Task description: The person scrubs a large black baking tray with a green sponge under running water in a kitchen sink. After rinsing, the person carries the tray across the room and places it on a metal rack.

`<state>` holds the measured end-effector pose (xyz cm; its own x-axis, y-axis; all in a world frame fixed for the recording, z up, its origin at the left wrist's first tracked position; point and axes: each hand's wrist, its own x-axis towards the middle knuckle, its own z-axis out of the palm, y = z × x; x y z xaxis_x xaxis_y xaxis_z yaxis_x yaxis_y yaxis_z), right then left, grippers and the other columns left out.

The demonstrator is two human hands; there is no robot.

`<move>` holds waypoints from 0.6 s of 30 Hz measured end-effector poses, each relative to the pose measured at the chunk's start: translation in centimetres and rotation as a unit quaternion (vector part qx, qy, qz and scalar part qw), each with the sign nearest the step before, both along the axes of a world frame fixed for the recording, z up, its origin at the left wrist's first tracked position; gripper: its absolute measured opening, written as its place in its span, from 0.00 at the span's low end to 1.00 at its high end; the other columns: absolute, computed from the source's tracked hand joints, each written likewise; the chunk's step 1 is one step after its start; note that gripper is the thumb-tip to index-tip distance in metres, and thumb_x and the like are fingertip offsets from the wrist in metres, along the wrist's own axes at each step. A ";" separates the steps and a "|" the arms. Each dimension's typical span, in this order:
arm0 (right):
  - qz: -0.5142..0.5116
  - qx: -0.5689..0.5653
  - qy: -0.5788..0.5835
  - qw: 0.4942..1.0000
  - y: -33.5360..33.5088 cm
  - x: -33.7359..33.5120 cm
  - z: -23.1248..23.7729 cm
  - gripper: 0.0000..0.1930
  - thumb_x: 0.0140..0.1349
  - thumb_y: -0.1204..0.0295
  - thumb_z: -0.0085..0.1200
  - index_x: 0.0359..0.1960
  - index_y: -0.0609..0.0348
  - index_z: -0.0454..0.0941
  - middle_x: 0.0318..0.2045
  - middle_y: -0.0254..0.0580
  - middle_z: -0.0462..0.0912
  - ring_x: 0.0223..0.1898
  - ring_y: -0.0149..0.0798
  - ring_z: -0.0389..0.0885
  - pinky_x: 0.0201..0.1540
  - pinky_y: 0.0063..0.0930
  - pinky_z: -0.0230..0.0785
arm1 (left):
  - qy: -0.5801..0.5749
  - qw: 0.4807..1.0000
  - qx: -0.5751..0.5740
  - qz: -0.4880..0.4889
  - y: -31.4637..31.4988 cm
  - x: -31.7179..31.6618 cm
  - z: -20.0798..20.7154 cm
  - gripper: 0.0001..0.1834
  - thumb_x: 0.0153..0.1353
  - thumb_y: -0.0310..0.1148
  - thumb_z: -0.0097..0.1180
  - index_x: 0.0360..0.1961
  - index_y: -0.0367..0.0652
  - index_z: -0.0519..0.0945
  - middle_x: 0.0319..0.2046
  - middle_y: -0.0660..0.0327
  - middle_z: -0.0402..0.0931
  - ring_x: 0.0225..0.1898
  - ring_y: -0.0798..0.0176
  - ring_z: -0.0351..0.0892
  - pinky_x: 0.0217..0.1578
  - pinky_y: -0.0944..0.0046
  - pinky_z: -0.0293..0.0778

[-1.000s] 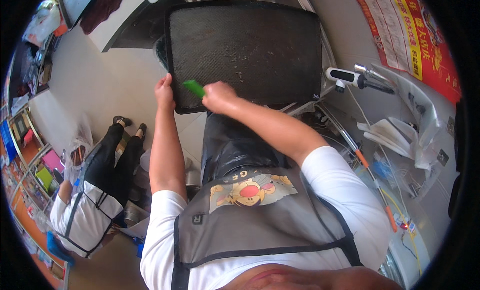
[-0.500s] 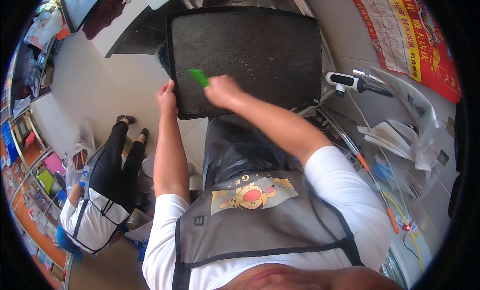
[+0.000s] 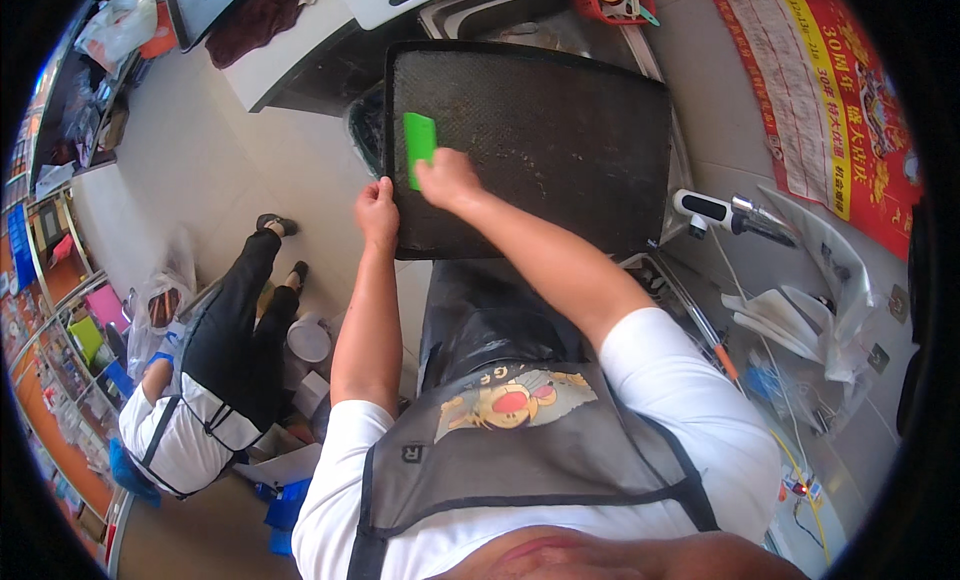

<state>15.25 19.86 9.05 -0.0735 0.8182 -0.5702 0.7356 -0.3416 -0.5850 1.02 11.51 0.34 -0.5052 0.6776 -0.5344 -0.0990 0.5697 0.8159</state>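
Note:
A large black baking tray (image 3: 560, 150) with a textured, crumb-specked surface is propped in front of me, its near edge against my apron. My left hand (image 3: 377, 215) is closed on the tray's left rim, near the lower left corner. In my right hand (image 3: 450, 180) is a flat green scraper (image 3: 421, 140), held over the left part of the tray. The scraper's broad face shows; whether its edge touches the tray I cannot tell.
Behind the tray is a metal sink (image 3: 455, 22), with a red basket (image 3: 640, 5) beyond it. A tap (image 3: 705, 210) juts in at the right. A white board (image 3: 375, 10) lies at the back. Another person (image 3: 195, 420) bends over at the left, near shelves (image 3: 75, 380).
The tray and both hands sit farther right and slightly lower in the picture, as does the background. The scraper has turned, its broad face now showing more.

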 end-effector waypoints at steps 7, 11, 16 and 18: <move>-0.059 0.010 -0.039 0.997 4.0 2.0 -2.1 0.22 0.58 0.58 0.53 0.35 0.71 0.82 0.38 0.68 0.82 0.43 0.62 0.82 0.48 0.51 0.74 | 0.016 1.000 0.001 -0.015 -0.6 -0.3 0.7 0.15 0.66 0.38 0.58 0.32 0.35 0.81 0.25 0.66 0.77 0.28 0.72 0.70 0.31 0.66 0.69; -0.037 0.002 -0.039 0.999 5.0 1.9 -0.3 0.20 0.59 0.61 0.51 0.37 0.70 0.82 0.39 0.68 0.82 0.45 0.63 0.81 0.50 0.50 0.72 | 0.011 1.000 0.005 -0.019 -1.2 -0.6 -0.1 0.15 0.66 0.39 0.58 0.31 0.35 0.81 0.24 0.66 0.77 0.27 0.72 0.70 0.31 0.66 0.69; -0.005 -0.007 0.001 1.000 6.7 -2.9 -1.5 0.20 0.58 0.61 0.52 0.37 0.70 0.82 0.42 0.70 0.81 0.48 0.65 0.80 0.53 0.49 0.72 | 0.015 0.998 -0.017 -0.063 -1.0 -0.4 1.8 0.15 0.68 0.39 0.56 0.34 0.34 0.79 0.28 0.65 0.77 0.30 0.72 0.70 0.35 0.68 0.69; -0.021 -0.006 -0.025 0.999 7.2 -1.2 -2.5 0.20 0.58 0.61 0.53 0.37 0.70 0.82 0.41 0.67 0.82 0.46 0.62 0.81 0.51 0.48 0.73 | 0.004 0.999 -0.018 -0.051 -1.1 -0.6 1.3 0.15 0.68 0.39 0.56 0.34 0.35 0.79 0.29 0.65 0.77 0.31 0.72 0.70 0.35 0.68 0.69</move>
